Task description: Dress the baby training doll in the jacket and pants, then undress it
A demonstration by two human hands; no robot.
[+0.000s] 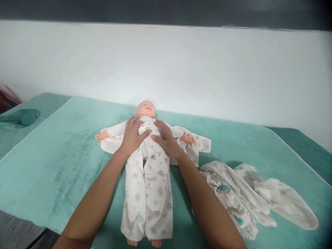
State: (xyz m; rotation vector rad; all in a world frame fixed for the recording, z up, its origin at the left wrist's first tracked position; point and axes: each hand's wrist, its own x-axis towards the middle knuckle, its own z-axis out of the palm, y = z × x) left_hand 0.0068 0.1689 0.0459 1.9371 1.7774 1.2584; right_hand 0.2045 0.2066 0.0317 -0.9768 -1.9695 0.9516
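A baby doll (145,112) lies on its back, its head toward the wall and its arms out to both sides. It wears white trousers (158,183) printed with small green and brown figures, pulled up high on the chest, and white sleeves. My left hand (133,135) rests on one side of the doll's chest, fingers spread. On the other side lies my right hand (167,138), also with fingers apart. Under the doll's back and arms a white baby jacket (191,152) is spread out, partly hidden by the doll. The doll's feet (156,243) stick out below the trouser legs.
Crumpled white baby clothes (238,193) with printed patches lie to the right, beside my right forearm. A teal padded sheet (64,155) covers the table. The white wall (166,65) stands behind it. At the far left there is an oval opening (22,117).
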